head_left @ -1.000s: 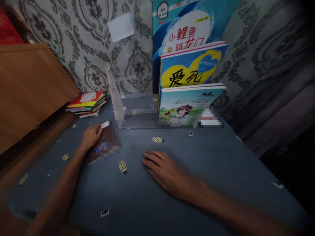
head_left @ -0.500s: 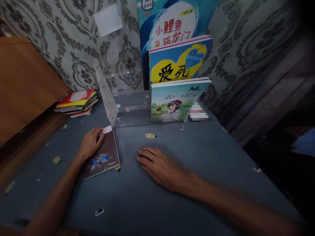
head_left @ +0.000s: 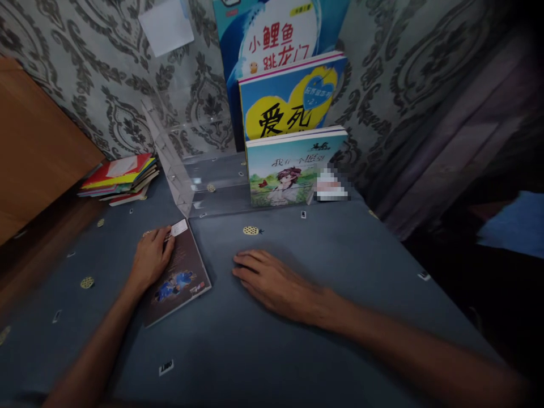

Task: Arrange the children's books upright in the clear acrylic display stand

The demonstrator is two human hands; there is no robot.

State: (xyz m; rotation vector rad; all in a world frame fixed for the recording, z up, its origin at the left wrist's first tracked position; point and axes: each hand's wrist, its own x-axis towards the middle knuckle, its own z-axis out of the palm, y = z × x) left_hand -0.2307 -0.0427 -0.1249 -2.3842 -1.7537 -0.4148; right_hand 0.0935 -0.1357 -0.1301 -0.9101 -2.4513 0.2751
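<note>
A thin dark brown book (head_left: 187, 263) with a blue picture and a white label lies flat on the table. My left hand (head_left: 151, 255) is closed on its upper left part, thumb over the cover and fingers along the top edge; the fingertips are partly hidden. To the right of that book, my right hand (head_left: 272, 283) rests palm down on the cloth, fingers stretched out and holding nothing. Beyond the hands, a clear plastic rack (head_left: 174, 170) holds upright books: a teal one (head_left: 276, 175) in front, a blue and yellow one (head_left: 255, 107), and a tall blue one (head_left: 232, 62) behind.
A stack of books (head_left: 123, 175) sits at the back left, beside a wooden panel (head_left: 38, 147). Dark blue patterned cloth (head_left: 238, 351) covers the table. Patterned wallpaper (head_left: 386, 85) rises behind, with a curtain (head_left: 433, 153) to the right past the table edge.
The brown book has turned slightly and slid toward me under my left hand, covering a pineapple print at its lower right corner. My right hand stays nearly still. The view has shifted right.
</note>
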